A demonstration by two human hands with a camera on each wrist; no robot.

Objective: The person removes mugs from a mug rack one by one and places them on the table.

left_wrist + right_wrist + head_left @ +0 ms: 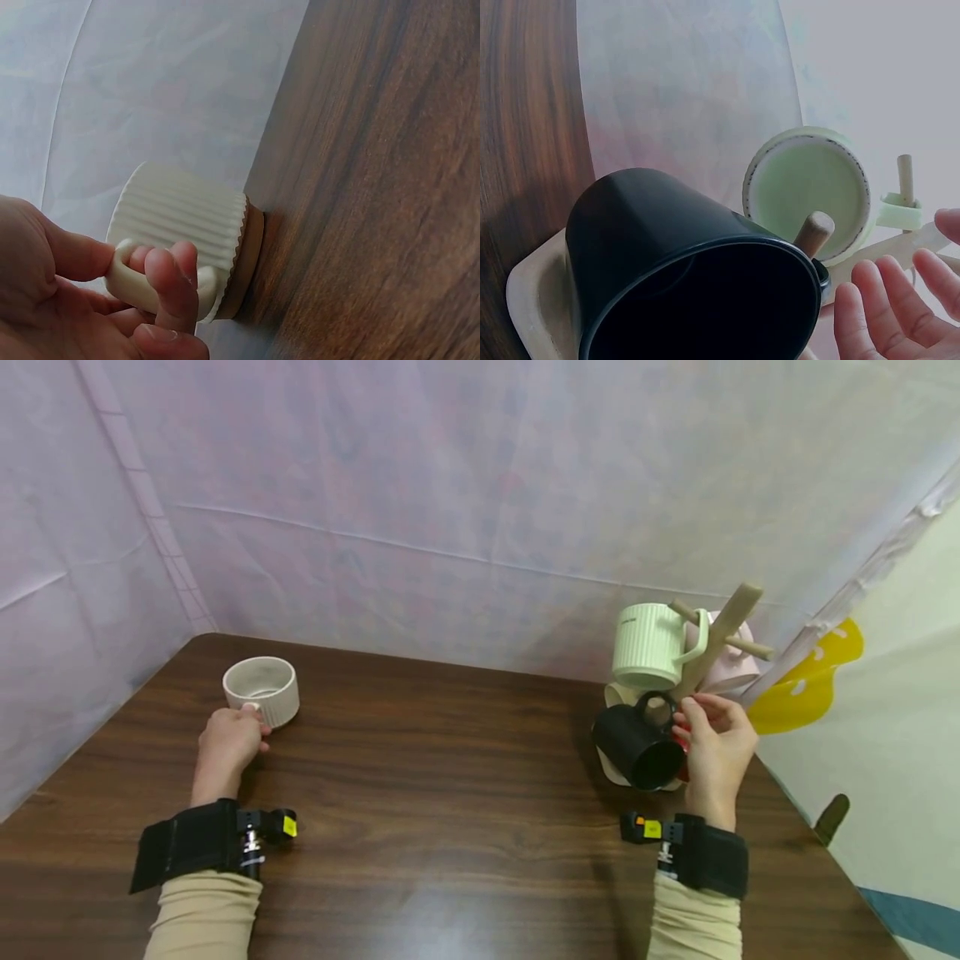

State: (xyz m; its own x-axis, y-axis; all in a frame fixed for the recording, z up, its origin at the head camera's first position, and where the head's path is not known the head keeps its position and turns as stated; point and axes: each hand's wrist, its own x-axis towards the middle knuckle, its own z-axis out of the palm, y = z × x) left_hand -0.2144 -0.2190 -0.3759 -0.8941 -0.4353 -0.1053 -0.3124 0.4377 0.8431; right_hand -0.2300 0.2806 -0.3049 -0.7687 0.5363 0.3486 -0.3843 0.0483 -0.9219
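Observation:
At the table's far left stands a cream ribbed mug (pixel 281 705) with a brown base band (pixel 250 255). My left hand (pixel 228 739) grips its handle (pixel 135 289), fingers passing through the loop. On the right, a black mug (pixel 626 739) lies tilted at the wooden mug tree (pixel 738 606), its mouth toward me. A peg (pixel 817 231) shows beside its handle (pixel 657 702). My right hand (pixel 720 752) is beside that handle, its fingers loosely bent and holding nothing in the right wrist view. A pale green ribbed mug (pixel 645 643) hangs above.
A pink mug (pixel 731 670) hangs on the tree's far side. Something red (pixel 683 768) is mostly hidden behind the black mug. The tree's base (pixel 615 770) rests on the brown wooden table (pixel 450 793). White sheeting (pixel 450 527) borders the back; a yellow shape (pixel 798 697) lies right.

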